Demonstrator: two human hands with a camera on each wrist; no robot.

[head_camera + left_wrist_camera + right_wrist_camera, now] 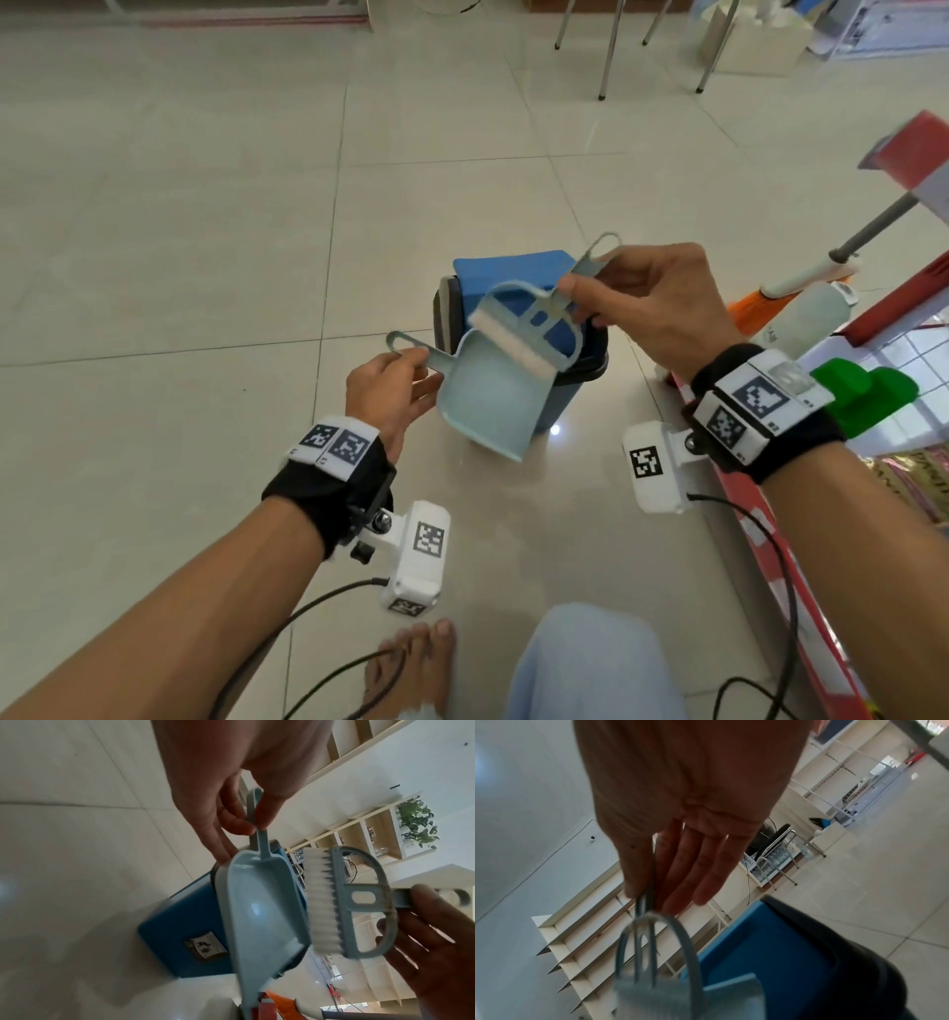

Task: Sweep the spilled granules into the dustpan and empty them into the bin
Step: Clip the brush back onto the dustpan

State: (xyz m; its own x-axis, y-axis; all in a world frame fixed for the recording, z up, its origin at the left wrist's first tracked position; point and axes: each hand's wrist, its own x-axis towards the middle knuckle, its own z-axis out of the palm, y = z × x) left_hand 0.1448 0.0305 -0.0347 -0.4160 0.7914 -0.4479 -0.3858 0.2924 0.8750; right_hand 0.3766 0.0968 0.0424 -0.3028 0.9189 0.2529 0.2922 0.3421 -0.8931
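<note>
A pale blue dustpan (482,395) (262,914) hangs tilted beside the blue bin (513,277) (180,927) (770,949), its mouth pointing down toward me. My left hand (390,390) (231,817) pinches its thin handle. My right hand (662,303) (670,862) pinches the handle of the small brush (529,329) (344,902) (649,973) between thumb and forefinger, the other fingers straight. The white bristles (508,342) (321,902) lie along the pan's upper edge, over the bin's open top. The inside of the pan looks bare. No granules show on the floor.
The bin's blue lid (513,267) stands raised at the back. An orange broom (770,298), a pale bottle (806,318), a green object (868,390) and red-edged shelving (914,149) crowd the right. Chair legs (611,46) stand far off. My bare foot (411,663) is below.
</note>
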